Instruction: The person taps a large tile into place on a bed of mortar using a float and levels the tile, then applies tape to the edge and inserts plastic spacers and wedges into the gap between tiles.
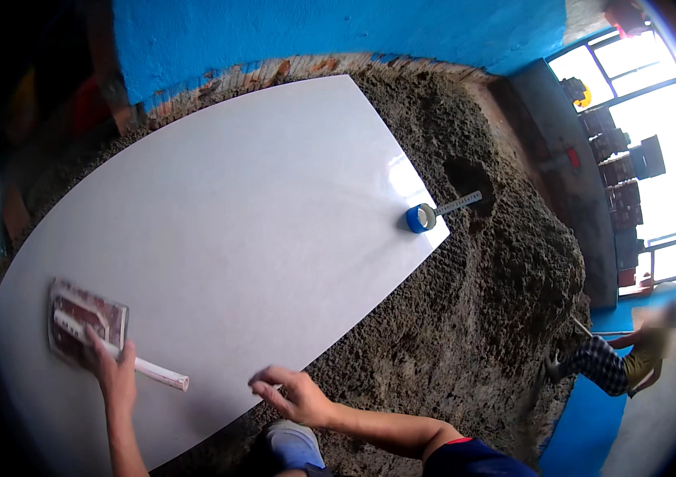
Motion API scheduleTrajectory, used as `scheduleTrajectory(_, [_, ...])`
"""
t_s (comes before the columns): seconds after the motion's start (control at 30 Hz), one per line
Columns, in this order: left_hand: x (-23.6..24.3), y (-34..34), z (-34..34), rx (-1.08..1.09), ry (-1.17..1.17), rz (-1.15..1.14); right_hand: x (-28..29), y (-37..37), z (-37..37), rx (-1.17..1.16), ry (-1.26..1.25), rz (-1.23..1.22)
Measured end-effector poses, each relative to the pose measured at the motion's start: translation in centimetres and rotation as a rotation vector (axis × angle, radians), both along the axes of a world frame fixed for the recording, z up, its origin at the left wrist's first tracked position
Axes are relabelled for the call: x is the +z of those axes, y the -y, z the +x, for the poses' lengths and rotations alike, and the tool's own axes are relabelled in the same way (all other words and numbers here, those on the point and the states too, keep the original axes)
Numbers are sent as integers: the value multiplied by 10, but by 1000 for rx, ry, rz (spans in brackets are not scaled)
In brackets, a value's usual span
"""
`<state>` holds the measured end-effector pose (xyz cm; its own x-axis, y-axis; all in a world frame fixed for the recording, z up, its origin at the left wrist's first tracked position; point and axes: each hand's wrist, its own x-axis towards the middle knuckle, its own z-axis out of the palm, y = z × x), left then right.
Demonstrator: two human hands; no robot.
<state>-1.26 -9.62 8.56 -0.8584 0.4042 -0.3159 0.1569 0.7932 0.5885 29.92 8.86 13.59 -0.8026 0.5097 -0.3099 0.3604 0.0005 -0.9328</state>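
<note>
Rectangular float-like tool (75,325): lies over the near left part of the big white tile (219,199), in your left hand (117,367). Fingers there wrapped on the white handle. Key relation: plate (87,304) lies just beyond your left fingertips, to the far left; long axis of the tool slants from far left to near right, the pipe end (165,374) sticking out past your palm toward your right hand (298,396). Left hand clearly the nearer, already in contact; right well apart, above the tile's near right edge, fingers loosely curled with a gap, nothing seen in them.

Look of the tool: plate dark reddish brown, pale smears, lighter rim; pipe white, hollow at its end, stained reddish. Plate blurred; cannot tell whether its underside touches the tile.

Around you: rough grey mortar (497,342) along the tile's right side; blue-and-white ring (421,218) at the far right corner, graduated strip (459,203) reaching from it over the mortar. Your shoe (294,445) near, below the right wrist. Co-worker (612,367) well off to the right, beside the mortar.
</note>
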Motion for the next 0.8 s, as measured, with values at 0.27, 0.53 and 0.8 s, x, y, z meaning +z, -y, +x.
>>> scheduleTrajectory(0.27, [34, -48, 17, -349, -85, -214, 17, -19, -107, 351, 93, 56])
scheduleTrajectory(0.53, [59, -54, 50, -664, -125, -26, -40, -27, -58, 256, -10, -305])
scheduleTrajectory(0.8, [24, -147, 43, -483, -319, 52, -90, -305, 90, -848, 466, 1064])
